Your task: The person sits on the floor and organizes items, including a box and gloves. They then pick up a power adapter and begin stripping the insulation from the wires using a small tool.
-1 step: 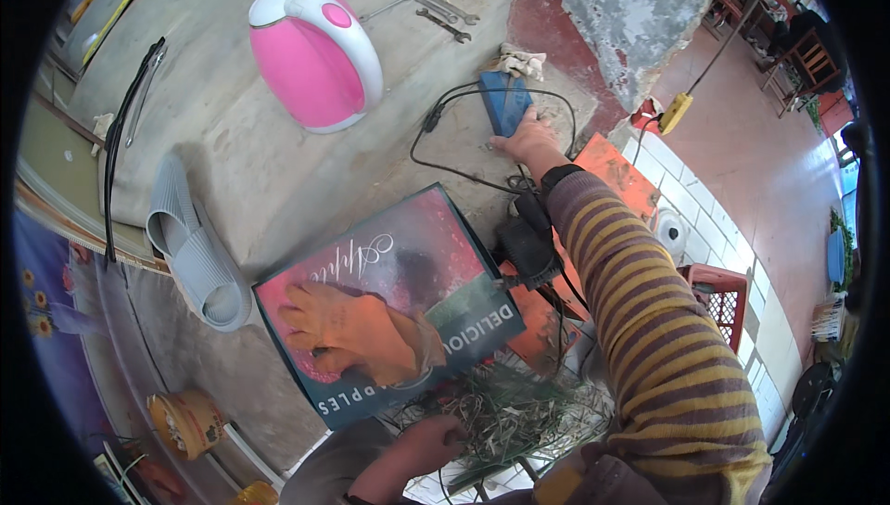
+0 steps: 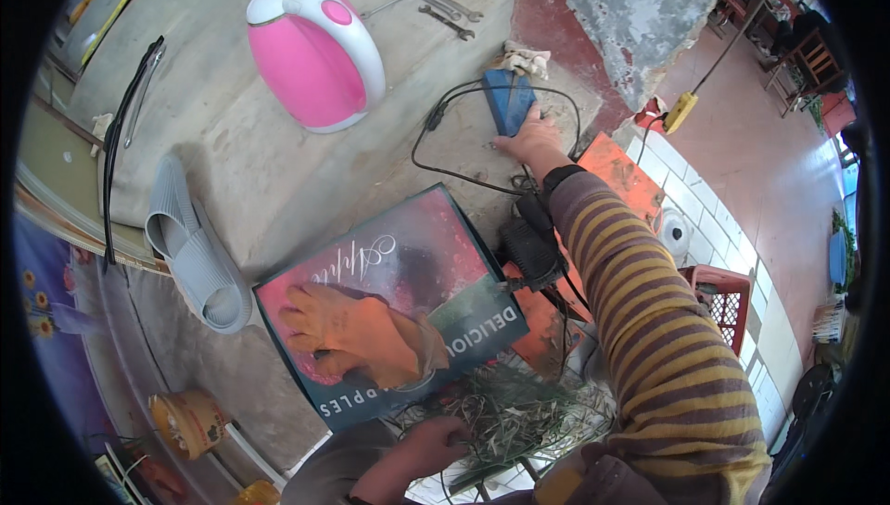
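Observation:
My right hand [image 2: 533,141] reaches out over the concrete slab, its thumb and fingers closed on the near end of a blue block-like box [image 2: 508,102]. A black cable [image 2: 464,173] loops around that box and runs back to a black adapter-like device [image 2: 530,253] beside my forearm. My left hand [image 2: 440,442] is low in front of me, fingers curled, next to a heap of dry grass [image 2: 519,412]; whether it holds anything is hidden. Between the hands lies a printed apple carton [image 2: 426,236] with orange work gloves [image 2: 348,324] on top.
A pink and white kettle [image 2: 311,69] stands on the slab [image 2: 371,148], with several wrenches [image 2: 445,18] beyond it. Grey slippers [image 2: 199,259] lie at the left. A whitish rag [image 2: 526,60] is behind the blue box. A red crate [image 2: 728,306] stands at the right.
The view has shifted very slightly. Both hands keep nearly the same place, the right one still at the blue box.

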